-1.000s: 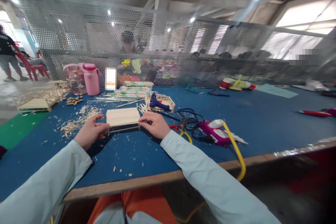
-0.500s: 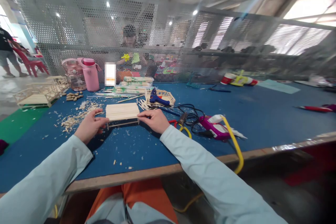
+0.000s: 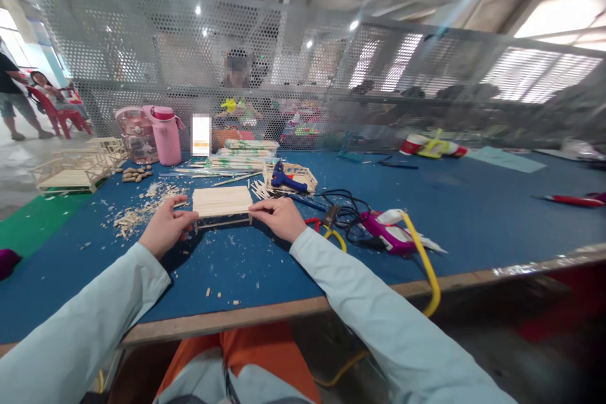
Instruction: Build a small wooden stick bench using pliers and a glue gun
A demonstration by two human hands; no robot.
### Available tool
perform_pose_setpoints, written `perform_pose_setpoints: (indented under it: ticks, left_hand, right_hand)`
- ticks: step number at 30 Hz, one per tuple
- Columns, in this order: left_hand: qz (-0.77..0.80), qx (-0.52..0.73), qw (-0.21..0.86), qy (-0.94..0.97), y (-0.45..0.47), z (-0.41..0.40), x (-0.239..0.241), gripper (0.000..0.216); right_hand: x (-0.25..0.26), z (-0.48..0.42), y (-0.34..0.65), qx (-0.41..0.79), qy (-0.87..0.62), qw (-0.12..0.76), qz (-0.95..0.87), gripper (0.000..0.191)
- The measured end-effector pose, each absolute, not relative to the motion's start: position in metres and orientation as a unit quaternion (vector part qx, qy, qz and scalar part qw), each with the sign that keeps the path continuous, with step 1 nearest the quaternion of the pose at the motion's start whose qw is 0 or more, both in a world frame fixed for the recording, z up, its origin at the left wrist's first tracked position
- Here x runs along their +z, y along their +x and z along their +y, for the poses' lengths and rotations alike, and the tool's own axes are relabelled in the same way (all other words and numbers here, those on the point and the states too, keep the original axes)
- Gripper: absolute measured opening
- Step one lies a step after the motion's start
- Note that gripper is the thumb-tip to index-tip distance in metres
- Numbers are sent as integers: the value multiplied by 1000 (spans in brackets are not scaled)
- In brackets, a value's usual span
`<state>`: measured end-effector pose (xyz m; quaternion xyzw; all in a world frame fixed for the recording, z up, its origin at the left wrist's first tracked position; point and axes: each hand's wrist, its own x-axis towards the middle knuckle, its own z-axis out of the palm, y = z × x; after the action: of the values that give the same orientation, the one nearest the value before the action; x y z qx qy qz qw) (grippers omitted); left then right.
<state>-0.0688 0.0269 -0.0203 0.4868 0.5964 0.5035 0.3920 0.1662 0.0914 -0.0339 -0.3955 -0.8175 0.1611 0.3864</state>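
A small platform model made of pale wooden sticks (image 3: 222, 201) stands on the blue table, its slatted top level above a thin lower frame. My left hand (image 3: 165, 227) pinches its near left corner between thumb and fingers. At the near right corner, the thumb and fingertips of my right hand (image 3: 280, 218) close on the edge. Loose stick offcuts (image 3: 258, 189) lie just behind the model's right side. A blue tool with a pistol-like handle (image 3: 290, 182) rests on another stick-built frame (image 3: 305, 175) beyond them.
Wood scraps (image 3: 130, 218) and peanuts (image 3: 136, 173) lie at left, near finished stick models (image 3: 71, 172). A pink bottle (image 3: 169, 139) and bundled sticks (image 3: 246, 154) stand behind. To the right are tangled black cords (image 3: 348, 202), a purple-and-white tool (image 3: 389, 233) and a yellow tube (image 3: 426, 265).
The view has shifted very slightly, so everything sits a little lower and further right. Both hands keep the same hold on the stick model.
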Motion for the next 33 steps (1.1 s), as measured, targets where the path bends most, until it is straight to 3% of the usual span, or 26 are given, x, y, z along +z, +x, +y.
perform_pose_setpoints:
  ticks: [8,12,16,20,33]
  left_hand:
    - [619,478,320,535,-73,32,-30,51]
    - [621,483,172,592,-76,33,-34,42]
    - [574,466,19,673,-67,28,-29,20]
    - [521,402,-69,750,-44,26,-25,19]
    - [470,285,-160,820,-15,43,-30,19]
  right_hand:
    - [-29,90,164,165,-410,376,-814,11]
    - [-27,89,165,161,-408,373,-818,11]
    - [-28,90,166,157,-403,370,-822,11]
    - [-29,92,166,153,-396,371,-826,12]
    - [-28,92,167,141,-389,365,-834,13]
